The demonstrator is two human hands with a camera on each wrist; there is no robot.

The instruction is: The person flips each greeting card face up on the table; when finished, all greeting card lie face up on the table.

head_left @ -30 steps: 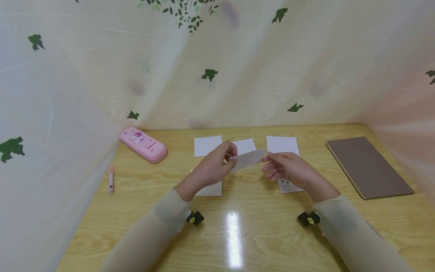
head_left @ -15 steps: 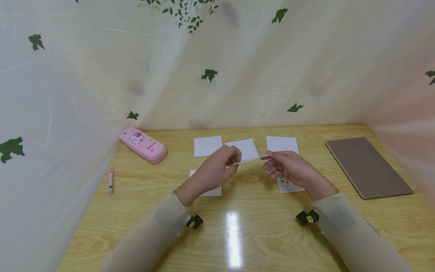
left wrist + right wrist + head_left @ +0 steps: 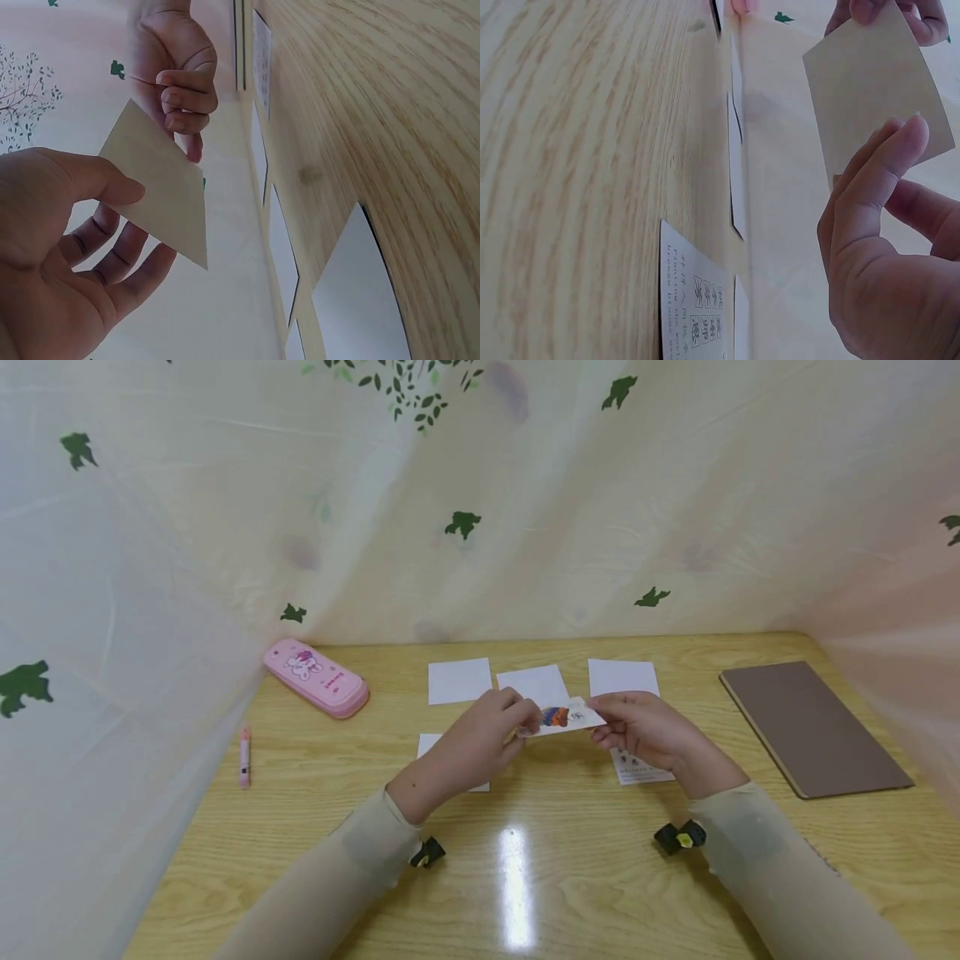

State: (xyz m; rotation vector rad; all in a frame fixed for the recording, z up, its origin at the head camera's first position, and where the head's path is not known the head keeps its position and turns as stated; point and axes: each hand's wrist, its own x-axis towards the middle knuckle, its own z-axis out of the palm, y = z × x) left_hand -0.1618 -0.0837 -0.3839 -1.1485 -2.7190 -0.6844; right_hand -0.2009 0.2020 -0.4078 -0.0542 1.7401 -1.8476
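A small white card [image 3: 573, 717] is held up between my hands above the middle of the table. Its upper face, in the head view, bears an orange and blue picture with writing; both wrist views show a plain underside. My left hand [image 3: 476, 739] pinches the card's left end, thumb on the plain side in the left wrist view. At the other end, my right hand [image 3: 648, 735] grips the edge by the fingertips, partly hidden. Below that hand lies a card with printed characters [image 3: 694, 300], partly covered in the head view. Another white card [image 3: 429, 742] lies under the left forearm.
White cards lie blank side up at the back: a left one [image 3: 459, 682], a middle one [image 3: 534, 683] and a right one [image 3: 622, 677]. A pink pencil case [image 3: 317, 678] and a pink marker [image 3: 245, 758] are at left, a brown notebook [image 3: 816, 729] at right.
The card has turned over between the hands: its blank face showed first, then its edge, and now the picture side faces up. The left hand has rolled over slightly with it.
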